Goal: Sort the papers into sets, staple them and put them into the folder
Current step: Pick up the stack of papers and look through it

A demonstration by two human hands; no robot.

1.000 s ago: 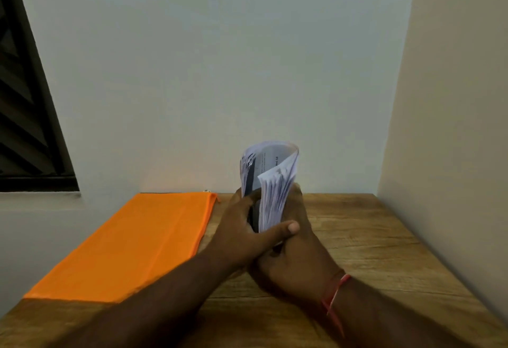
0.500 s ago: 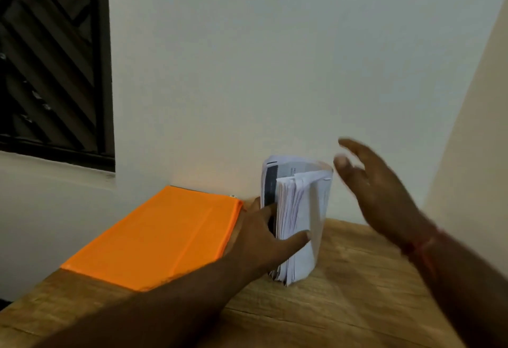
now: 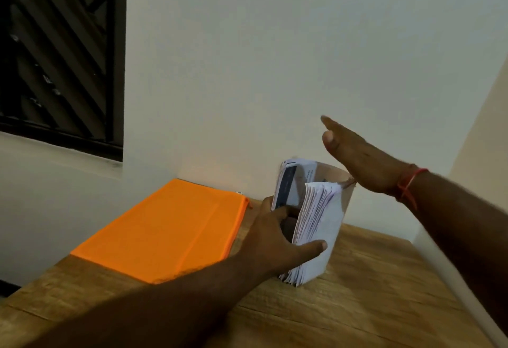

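A thick stack of printed papers (image 3: 316, 224), bent over into a loop, stands on its edges on the wooden table (image 3: 371, 306). My left hand (image 3: 277, 240) grips the stack from the left, thumb across its front and fingers tucked inside the fold. My right hand (image 3: 354, 155) hovers flat above the stack's right top, fingers straight, its heel close to the curled sheet. An orange folder (image 3: 165, 229) lies shut on the table to the left of the papers. No stapler is in view.
A white wall stands directly behind the table and a second wall (image 3: 481, 127) closes in on the right. A dark barred window (image 3: 57, 50) sits at the upper left. The folder overhangs the table's left edge.
My right hand let go of the stack and lifted up to the right, fingers straightened. The left hand alone now holds the papers. The view swung right and downward.
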